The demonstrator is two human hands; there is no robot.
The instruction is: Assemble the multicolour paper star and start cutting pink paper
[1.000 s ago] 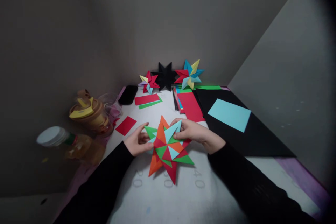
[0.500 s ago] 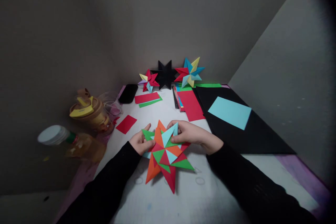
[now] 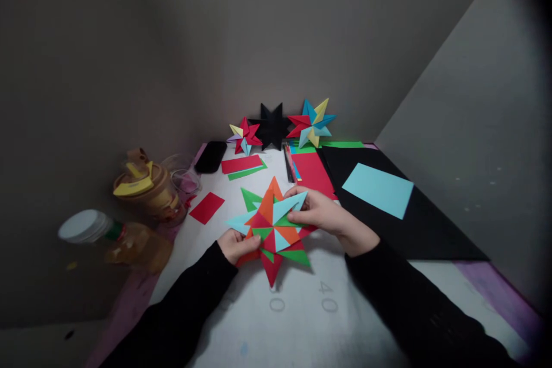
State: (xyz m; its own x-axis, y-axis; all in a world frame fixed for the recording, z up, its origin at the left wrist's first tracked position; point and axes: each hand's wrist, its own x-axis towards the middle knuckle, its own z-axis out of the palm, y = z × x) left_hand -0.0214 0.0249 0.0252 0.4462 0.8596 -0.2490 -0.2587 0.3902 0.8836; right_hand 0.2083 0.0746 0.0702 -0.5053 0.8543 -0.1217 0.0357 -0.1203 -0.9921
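Between my hands is a folded paper star with orange, green, red and light blue points, held above the white table cover. My left hand pinches its lower left side, the thumb lying on the front near the green part. On the upper right, my right hand grips the star by a light blue and a green point, thumb in front and fingers behind. The fingers of both hands are partly hidden by the paper.
Three finished stars lean on the back wall, the black star in the middle. A light blue sheet lies on a black board at right. Red paper, a phone, a brown cup and a white-lidded jar are at left.
The star has been raised and tilted, its lower points now higher. My left hand has shifted down to the star's lower left; my right hand has moved slightly right.
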